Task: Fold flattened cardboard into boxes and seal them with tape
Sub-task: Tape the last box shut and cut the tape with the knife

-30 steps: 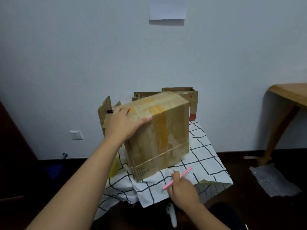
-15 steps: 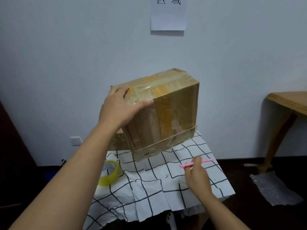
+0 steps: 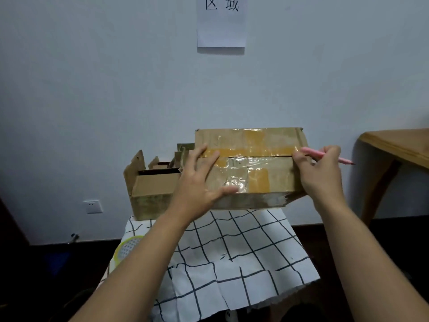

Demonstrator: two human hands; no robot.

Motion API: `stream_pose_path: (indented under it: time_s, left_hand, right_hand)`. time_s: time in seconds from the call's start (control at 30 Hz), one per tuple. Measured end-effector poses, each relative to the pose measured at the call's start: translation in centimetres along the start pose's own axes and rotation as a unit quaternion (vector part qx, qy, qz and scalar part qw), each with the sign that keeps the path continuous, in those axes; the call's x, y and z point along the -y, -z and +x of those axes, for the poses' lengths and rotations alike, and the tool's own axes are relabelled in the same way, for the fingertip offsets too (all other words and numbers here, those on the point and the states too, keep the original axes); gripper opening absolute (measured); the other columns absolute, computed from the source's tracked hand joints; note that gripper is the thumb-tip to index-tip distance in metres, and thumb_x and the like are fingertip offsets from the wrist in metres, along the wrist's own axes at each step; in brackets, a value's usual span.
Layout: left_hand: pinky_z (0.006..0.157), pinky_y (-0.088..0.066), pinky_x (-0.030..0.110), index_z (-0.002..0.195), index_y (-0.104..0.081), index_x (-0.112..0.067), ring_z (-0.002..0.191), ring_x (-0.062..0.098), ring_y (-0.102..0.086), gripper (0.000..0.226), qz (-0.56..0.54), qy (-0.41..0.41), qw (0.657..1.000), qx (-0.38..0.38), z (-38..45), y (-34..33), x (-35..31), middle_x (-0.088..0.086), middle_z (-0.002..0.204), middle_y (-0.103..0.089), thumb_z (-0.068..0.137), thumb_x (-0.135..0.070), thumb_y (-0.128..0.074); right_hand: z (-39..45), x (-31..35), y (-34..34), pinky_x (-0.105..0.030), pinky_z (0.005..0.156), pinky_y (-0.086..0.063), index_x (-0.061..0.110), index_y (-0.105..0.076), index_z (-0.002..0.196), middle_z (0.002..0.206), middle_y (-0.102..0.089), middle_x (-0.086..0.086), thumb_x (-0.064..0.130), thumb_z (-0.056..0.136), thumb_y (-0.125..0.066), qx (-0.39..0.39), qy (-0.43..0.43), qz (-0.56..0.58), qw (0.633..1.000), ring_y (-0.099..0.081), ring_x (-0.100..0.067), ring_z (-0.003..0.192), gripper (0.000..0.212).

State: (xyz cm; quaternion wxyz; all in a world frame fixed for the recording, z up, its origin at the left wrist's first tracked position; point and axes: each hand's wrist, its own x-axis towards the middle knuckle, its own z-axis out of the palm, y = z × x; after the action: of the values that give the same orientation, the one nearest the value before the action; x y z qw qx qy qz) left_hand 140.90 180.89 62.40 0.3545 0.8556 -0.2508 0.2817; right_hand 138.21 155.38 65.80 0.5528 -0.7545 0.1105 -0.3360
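**Cardboard box up off the desk, both hands on it**

Cardboard box (image 3: 250, 166) is sitting between my two hands, taped top face tilting toward me, held above the far part of the desk (image 3: 232, 263) with its black-and-white grid cloth. Glossy clear tape and yellowish strips are crossing the seam that is running along the lid.

My left hand (image 3: 199, 182) is lying flat on the box's left end, fingers spreading straight across the top, thumb stretching along the near edge. My right hand (image 3: 320, 173) is clamping the right end, fingers curling around the corner, and it is also pinching a pink pen (image 3: 325, 154) whose tip is poking out to the right.

Behind and left of the box, open cartons (image 3: 151, 182) with raised flaps are standing at the desk's back edge. A tape roll (image 3: 126, 249) is lying at the cloth's left edge, partly hiding behind my left forearm. A paper sign (image 3: 221, 19) is hanging on the wall above, and a wooden table (image 3: 399, 145) is showing at the right.
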Motion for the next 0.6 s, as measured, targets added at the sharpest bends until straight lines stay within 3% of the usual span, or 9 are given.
stream_pose_path:
  time_s: [0.07,0.17,0.27,0.4,0.5,0.6]
  left_hand:
    - [0.117,-0.025,0.048,0.139,-0.049,-0.041,0.147,0.011,-0.011,0.063,-0.076,0.041,0.996,-0.035,0.0,-0.9,-0.1,-0.02,0.159,-0.005,0.084,-0.071,-0.054]
    - [0.118,-0.022,0.048,0.114,-0.051,-0.062,0.151,0.024,-0.011,0.025,-0.139,0.085,0.985,-0.061,0.3,-1.8,-0.3,-0.01,0.163,0.0,0.09,-0.059,-0.054]
    - [0.114,-0.034,0.055,0.112,-0.047,-0.068,0.145,0.026,-0.032,0.021,-0.133,0.102,0.984,-0.058,0.8,-2.4,0.4,0.006,0.156,-0.028,0.09,-0.066,-0.047]
    - [0.111,-0.038,0.054,0.108,-0.051,-0.067,0.142,0.024,-0.036,0.02,-0.155,0.127,0.977,-0.07,1.5,-2.2,0.6,0.007,0.15,-0.04,0.089,-0.059,-0.05]
    - [0.116,-0.032,0.05,0.104,-0.058,-0.062,0.146,0.019,-0.029,0.019,-0.177,0.161,0.969,-0.062,2.3,-1.6,0.5,0.0,0.152,-0.04,0.091,-0.048,-0.057]
    - [0.115,-0.034,0.05,0.099,-0.059,-0.068,0.144,0.015,-0.033,0.023,-0.178,0.194,0.964,-0.037,3.0,-0.8,0.8,-0.006,0.149,-0.045,0.081,-0.054,-0.054]
  right_hand:
    - [-0.5,-1.2,0.0,-0.037,0.066,-0.049,0.016,-0.034,0.112,0.092,-0.056,0.003,0.032,0.096,-0.062,-0.011,0.016,0.006,1.0,-0.055,-0.012,0.075,0.036]
    - [-1.2,-3.0,-0.5,-0.034,0.081,-0.05,0.016,-0.033,0.107,0.103,-0.058,0.017,0.027,0.095,-0.063,-0.026,0.019,0.053,0.998,-0.058,0.0,0.086,0.034]
    - [-1.5,-4.0,-1.0,-0.031,0.087,-0.05,0.016,-0.033,0.106,0.105,-0.058,0.022,0.029,0.094,-0.065,-0.038,0.015,0.082,0.996,-0.06,0.002,0.094,0.036]
    - [-0.6,-3.5,-1.5,-0.032,0.083,-0.052,0.017,-0.034,0.108,0.104,-0.06,0.018,0.031,0.093,-0.066,-0.036,0.017,0.08,0.996,-0.061,-0.002,0.092,0.039]
    - [0.3,-2.4,-1.8,-0.028,0.066,-0.049,0.017,-0.032,0.108,0.091,-0.055,0.013,0.03,0.093,-0.065,-0.027,0.017,0.062,0.998,-0.055,-0.006,0.074,0.039]
    - [1.4,-1.5,-2.2,-0.026,0.054,-0.039,0.015,-0.033,0.108,0.082,-0.047,0.006,0.033,0.095,-0.062,-0.002,0.015,0.02,1.0,-0.046,-0.008,0.066,0.037]
